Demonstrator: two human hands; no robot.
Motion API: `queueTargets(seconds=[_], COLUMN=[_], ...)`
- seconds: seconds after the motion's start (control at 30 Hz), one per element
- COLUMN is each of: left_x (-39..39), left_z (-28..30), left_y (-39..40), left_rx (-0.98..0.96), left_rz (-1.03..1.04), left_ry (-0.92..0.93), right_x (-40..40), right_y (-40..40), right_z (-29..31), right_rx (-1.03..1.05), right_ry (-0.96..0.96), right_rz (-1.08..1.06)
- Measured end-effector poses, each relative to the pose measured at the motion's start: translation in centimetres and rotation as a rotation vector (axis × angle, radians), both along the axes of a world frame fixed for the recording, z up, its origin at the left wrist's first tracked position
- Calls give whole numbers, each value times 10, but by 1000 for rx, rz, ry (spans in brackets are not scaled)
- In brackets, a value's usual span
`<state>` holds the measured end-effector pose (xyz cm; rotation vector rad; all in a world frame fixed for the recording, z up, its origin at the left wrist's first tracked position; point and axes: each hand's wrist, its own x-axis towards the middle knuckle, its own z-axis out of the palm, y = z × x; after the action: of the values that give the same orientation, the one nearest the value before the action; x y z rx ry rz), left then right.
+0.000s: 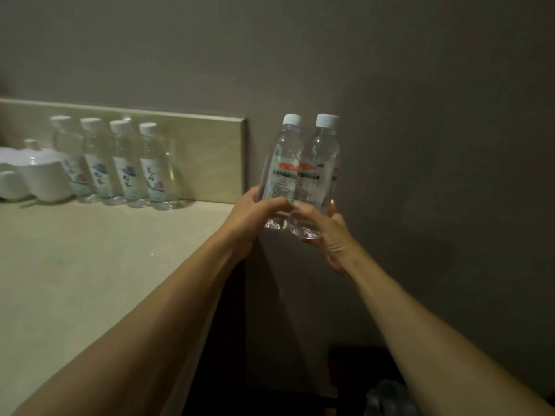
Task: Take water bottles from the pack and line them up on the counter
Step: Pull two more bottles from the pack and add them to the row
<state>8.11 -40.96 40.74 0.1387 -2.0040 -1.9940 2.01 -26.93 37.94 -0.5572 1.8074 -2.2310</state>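
- Held: two bottles (300, 172), upright and touching side by side, raised in the air just past the right end of the counter (90, 250), in front of the wall (420, 115).
- Left hand (255, 211): fingers curled round the lower body of the left-side bottle, thumb laid across its front.
- Right hand (324, 232): cupped under and round the base of the right-side bottle, fingertips pressed against its front, meeting the left thumb.
- Done so far: four bottles in a row (120, 163) at the back of the counter, against the backsplash (204, 157), caps on, labels forward, each touching or nearly touching its neighbour.
- Left of the row: white crockery (36, 175), just beside the first bottle.
- Free counter to the right of the row, between the last bottle and the counter end: likely room for the held pair.
- Remaining: set the pair down at the right end of the row, in line with the four.
- Pack: not clearly in view; a dim shape (387, 397) at bottom right possibly the pack, too dark to confirm, so count of bottles still to come unknown.
- Progress estimate: well under way, at least one placement outstanding.
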Motion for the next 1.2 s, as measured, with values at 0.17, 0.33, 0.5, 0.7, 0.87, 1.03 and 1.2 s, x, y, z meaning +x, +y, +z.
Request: queueTargets(seconds=[0.17,0.33,0.5,0.7,0.87,1.03,1.2], left_x=[17,35,52,64,61,58,50], left_z=[-6,-12,-20,-33,-36,-35,-36], left_y=[-40,-70,-90,-114,-145,-179,-198], left_rx=[-14,-60,-56,-117,-113,-134,-93], left_rz=[19,117,256,384,340,165,61], left_ry=[19,5,-24,-70,-77,-53,-12], right_x=[9,13,27,51,55,60,72], right_y=[-47,-85,-113,-136,-162,-189,-206], right_z=[-2,-5,-17,-22,-22,-26,-28], right_rx=[-16,-10,11,63,96,158,174], right_ry=[56,51,84,105,127,107,127], right_rz=[-15,41,45,35,-19,-132,-265])
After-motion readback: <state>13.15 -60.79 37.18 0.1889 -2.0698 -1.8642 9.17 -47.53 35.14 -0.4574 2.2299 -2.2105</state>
